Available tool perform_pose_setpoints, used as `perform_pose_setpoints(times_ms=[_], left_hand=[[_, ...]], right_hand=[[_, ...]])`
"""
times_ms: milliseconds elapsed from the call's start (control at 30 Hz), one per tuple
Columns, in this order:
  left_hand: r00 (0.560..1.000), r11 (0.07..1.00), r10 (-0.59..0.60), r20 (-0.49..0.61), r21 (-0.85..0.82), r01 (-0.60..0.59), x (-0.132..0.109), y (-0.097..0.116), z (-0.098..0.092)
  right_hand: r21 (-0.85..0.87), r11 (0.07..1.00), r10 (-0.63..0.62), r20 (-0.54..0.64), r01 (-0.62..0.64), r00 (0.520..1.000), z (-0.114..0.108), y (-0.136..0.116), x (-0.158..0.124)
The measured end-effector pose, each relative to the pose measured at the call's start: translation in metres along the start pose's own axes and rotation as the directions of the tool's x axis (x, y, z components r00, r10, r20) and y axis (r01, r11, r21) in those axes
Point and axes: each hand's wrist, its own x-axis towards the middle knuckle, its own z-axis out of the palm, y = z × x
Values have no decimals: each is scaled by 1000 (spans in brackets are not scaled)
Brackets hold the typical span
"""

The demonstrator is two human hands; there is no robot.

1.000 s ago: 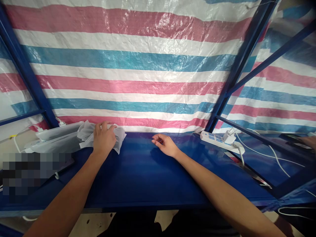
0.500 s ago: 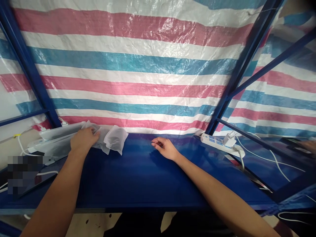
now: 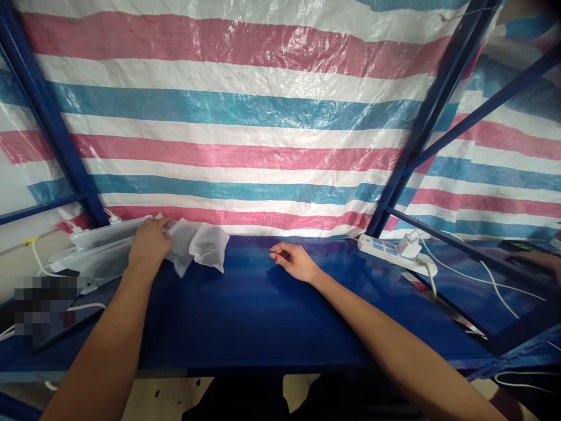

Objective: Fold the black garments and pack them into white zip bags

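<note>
Nearest of all, dark-clothed legs (image 3: 245, 399) at the bottom, a strip of pale, spotted floor (image 3: 151, 397) beside them, and then the front edge of the blue bench (image 3: 263, 327). Both bare forearms come in over that edge, left and right. At near left, a flat dark device (image 3: 83, 320) lies partly blurred out, a white cord (image 3: 90, 306) running across it.

Now the hands! The right hand (image 3: 289, 260) is low over the middle of the bench, fingers loosely curled, thumb a little apart from them, no object visible in its grasp; whether it touches the surface, I cannot tell. Over to the left hand (image 3: 151, 248), back turned to us, fingertips at a crumpled translucent bag (image 3: 182, 245). Pinched on it or merely lying against it? The fingers hide that, so I cannot tell. Just to the right of that one sits a second translucent bag (image 3: 209, 245), near the back of the bench, well left of the right hand.

Beyond the left wrist, long pale items (image 3: 107, 260) stand along the back left. Across at back right, a white power strip (image 3: 372, 245) with a white charger (image 3: 408, 245) plugged in, cables trailing off; past a blue bar, another person's hand (image 3: 537, 258) at the far edge. Behind everything, blue posts (image 3: 401, 166) and a glossy striped tarp (image 3: 245, 137) in red, white and blue.
</note>
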Motion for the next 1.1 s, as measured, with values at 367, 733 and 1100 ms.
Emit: perform_pose_setpoints(times_ms=[367,733,1100], left_hand=[[853,783,339,-396,-384,-490,-41,95,-2],[758,642,652,-11,-524,-560,-67,121,47],[755,660,643,-130,-405,-632,-73,133,54]], right_hand=[[-9,997,-71,-101,70,992,5,-2,-1],[-149,967,-214,-47,205,976,-17,6,3],[-86,975,-215,-161,204,963,-11,-4,-1]])
